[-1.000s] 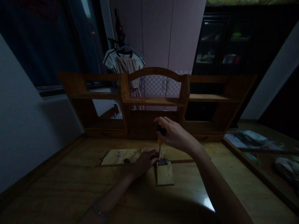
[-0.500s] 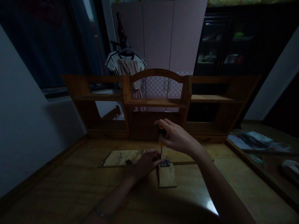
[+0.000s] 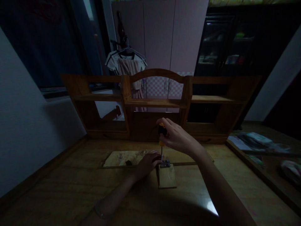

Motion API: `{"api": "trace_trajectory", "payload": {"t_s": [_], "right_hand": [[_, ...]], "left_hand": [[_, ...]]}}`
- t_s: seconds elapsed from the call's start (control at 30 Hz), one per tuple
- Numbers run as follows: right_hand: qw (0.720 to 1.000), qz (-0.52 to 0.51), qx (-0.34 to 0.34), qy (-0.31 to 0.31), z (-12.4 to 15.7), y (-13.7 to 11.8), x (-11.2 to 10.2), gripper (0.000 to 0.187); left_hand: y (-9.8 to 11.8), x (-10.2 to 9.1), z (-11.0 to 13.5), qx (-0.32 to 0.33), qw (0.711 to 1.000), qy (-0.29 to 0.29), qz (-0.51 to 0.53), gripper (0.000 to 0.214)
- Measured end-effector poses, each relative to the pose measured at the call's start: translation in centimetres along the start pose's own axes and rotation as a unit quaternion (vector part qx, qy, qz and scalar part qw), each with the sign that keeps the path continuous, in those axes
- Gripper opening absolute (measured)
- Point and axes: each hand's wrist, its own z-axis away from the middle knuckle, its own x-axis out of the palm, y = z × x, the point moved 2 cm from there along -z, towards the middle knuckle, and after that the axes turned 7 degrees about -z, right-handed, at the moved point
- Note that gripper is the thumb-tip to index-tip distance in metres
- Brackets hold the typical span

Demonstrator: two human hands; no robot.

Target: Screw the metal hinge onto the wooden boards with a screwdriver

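My right hand (image 3: pixel 177 135) is closed around the yellow-and-black handle of a screwdriver (image 3: pixel 161 143), which stands upright with its shaft pointing down. The tip meets the left side of a small metal hinge (image 3: pixel 165 164). That hinge lies across the far end of a small square wooden block (image 3: pixel 167 177) and a longer rough board (image 3: pixel 125 159) behind it. Low beside the tip, my left hand (image 3: pixel 148 163) rests on the board, thumb and fingers pinched together at the hinge's left edge. Whatever sits between those fingertips is too small and dark to make out.
Everything lies on a wooden tabletop (image 3: pixel 77 182). A wooden shelf unit (image 3: pixel 156 103) rises along its back edge. Clothes (image 3: pixel 128 66) hang behind it, before a pink wardrobe (image 3: pixel 158 34). To the right, papers and bags (image 3: pixel 256 141) lie on a lower surface.
The screwdriver handle has turned slightly in my right hand, and its shaft still stands on the hinge. My left hand keeps its place. The whole view has shifted a little.
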Motion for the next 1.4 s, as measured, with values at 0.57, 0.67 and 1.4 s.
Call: {"api": "trace_trajectory", "payload": {"t_s": [0.57,0.67,1.4], "right_hand": [[0.999,0.035,0.007,0.015,0.06,0.18,-0.08,0.023],[1.0,0.028,0.003,0.012,0.14,-0.09,-0.25,0.03],[0.999,0.041,0.013,0.007,0.32,-0.28,-0.4,0.034]], "left_hand": [[-0.46,0.07,0.12,0.018,0.999,0.014,0.033,0.024],[-0.67,0.14,0.07,0.009,1.0,0.015,0.017,0.023],[-0.88,-0.15,0.17,-0.011,1.0,0.028,-0.002,0.017]]}}
